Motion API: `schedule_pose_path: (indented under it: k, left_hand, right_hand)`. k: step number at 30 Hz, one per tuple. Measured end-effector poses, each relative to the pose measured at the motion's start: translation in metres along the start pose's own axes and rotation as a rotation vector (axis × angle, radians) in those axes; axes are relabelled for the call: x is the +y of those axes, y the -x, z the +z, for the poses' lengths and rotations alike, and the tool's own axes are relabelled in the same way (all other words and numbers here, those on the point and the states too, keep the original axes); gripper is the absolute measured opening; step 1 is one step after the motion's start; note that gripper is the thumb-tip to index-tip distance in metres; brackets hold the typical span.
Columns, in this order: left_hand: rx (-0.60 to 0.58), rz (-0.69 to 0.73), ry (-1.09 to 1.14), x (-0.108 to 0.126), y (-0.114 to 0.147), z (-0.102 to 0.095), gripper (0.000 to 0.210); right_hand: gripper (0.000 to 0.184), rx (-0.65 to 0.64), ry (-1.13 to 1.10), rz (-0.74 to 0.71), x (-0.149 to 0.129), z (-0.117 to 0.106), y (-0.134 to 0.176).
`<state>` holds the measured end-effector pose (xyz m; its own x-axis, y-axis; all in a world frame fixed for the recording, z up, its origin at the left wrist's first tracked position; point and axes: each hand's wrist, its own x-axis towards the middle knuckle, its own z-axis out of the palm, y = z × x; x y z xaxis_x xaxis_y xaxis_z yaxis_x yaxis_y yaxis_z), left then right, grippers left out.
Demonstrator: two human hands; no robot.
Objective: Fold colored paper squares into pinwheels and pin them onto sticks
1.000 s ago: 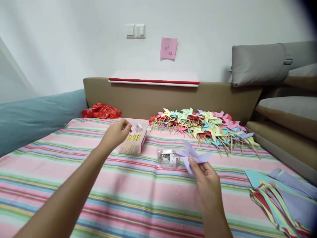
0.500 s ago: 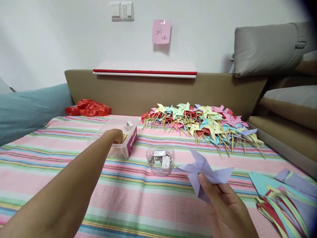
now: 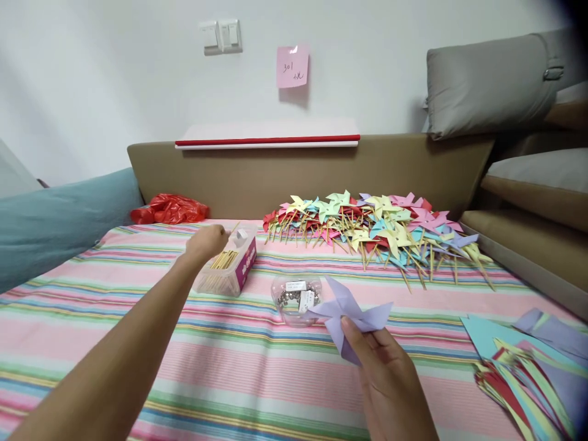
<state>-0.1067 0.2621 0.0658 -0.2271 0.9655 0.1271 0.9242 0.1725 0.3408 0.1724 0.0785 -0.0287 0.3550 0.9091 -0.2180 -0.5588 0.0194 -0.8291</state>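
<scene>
My left hand [image 3: 209, 241] is closed just above a clear plastic box [image 3: 218, 283] with a purple label. The tip of a thin wooden stick [image 3: 236, 226] pokes out past its fingers; the rest is hidden. More wooden sticks [image 3: 225, 260] lie inside the box. In my right hand [image 3: 383, 364] a lilac paper pinwheel [image 3: 348, 310] is pinched, thumb on its centre and fingers behind. One blade of it overlaps the edge of a clear tub [image 3: 295, 318] holding small metal pieces [image 3: 289, 296] and white labels.
Many finished pinwheels on sticks [image 3: 376, 226] are heaped at the back right. Coloured paper pieces [image 3: 528, 373] lie at the lower right, on the striped cloth [image 3: 257, 392]. A red plastic bag [image 3: 169, 209] sits at the back left. Cushions [image 3: 491, 82] are stacked on the right.
My left hand has risen out of the box, with a stick tip now showing at its fingers. My right hand and the lilac pinwheel have moved left, towards the tub.
</scene>
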Motion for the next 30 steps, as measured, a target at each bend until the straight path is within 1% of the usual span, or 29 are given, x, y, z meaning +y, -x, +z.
schedule_pose_path:
  k: [1,3,5,7,8,9,10,11,13,15,17,20,23,25,27,30]
  left_hand:
    - [0.010,-0.006,0.011,0.002,0.013,-0.004,0.025]
    - [0.048,-0.002,0.063,0.005,0.050,-0.008,0.031]
    - [0.132,0.007,0.145,0.009,0.096,-0.005,0.037]
    - [0.180,0.063,0.281,0.018,0.142,0.006,0.042]
    - [0.162,0.155,0.501,0.024,0.162,0.013,0.039]
    - [0.102,0.228,0.691,0.030,0.179,0.020,0.035]
    - [0.016,0.273,0.831,0.036,0.193,0.028,0.032]
    - [-0.073,0.289,0.940,0.041,0.202,0.036,0.029]
    - [-0.155,0.296,1.085,0.047,0.213,0.049,0.026]
    - [-0.174,0.300,1.158,0.049,0.215,0.060,0.026]
    - [-0.187,0.306,1.197,0.047,0.215,0.069,0.025]
    - [-0.228,0.278,1.238,0.042,0.217,0.078,0.025]
    - [-0.308,0.232,1.270,0.035,0.225,0.086,0.030]
    - [-0.348,0.209,1.255,0.030,0.233,0.089,0.031]
    - [-0.333,0.187,1.199,0.026,0.239,0.089,0.029]
    - [-0.300,0.177,1.106,0.022,0.245,0.084,0.026]
  right_hand:
    - [0.054,-0.007,-0.005,0.008,0.001,0.001,0.001]
    - [0.054,-0.018,-0.010,0.028,0.000,0.003,0.003]
    - [0.051,-0.047,-0.014,0.051,-0.004,0.004,0.007]
    - [0.042,-0.088,-0.037,0.067,-0.008,0.003,0.011]
    - [0.036,-0.108,-0.057,0.073,-0.009,0.002,0.012]
    - [0.031,-0.129,-0.081,0.078,-0.011,0.001,0.013]
    - [0.028,-0.152,-0.104,0.081,-0.011,0.000,0.013]
    - [0.026,-0.177,-0.124,0.080,-0.011,-0.002,0.013]
    - [0.024,-0.238,-0.140,0.058,-0.011,-0.005,0.012]
    - [0.020,-0.299,-0.117,-0.013,-0.012,-0.008,0.010]
    - [0.018,-0.361,-0.043,-0.122,-0.014,-0.010,0.010]
    - [0.023,-0.447,0.110,-0.243,-0.019,-0.009,0.014]
    - [0.026,-0.407,0.246,-0.269,-0.022,-0.001,0.023]
    - [0.026,-0.381,0.313,-0.302,-0.022,0.007,0.029]
    - [0.023,-0.403,0.341,-0.340,-0.020,0.013,0.034]
    - [0.009,-0.455,0.315,-0.331,-0.015,0.020,0.040]
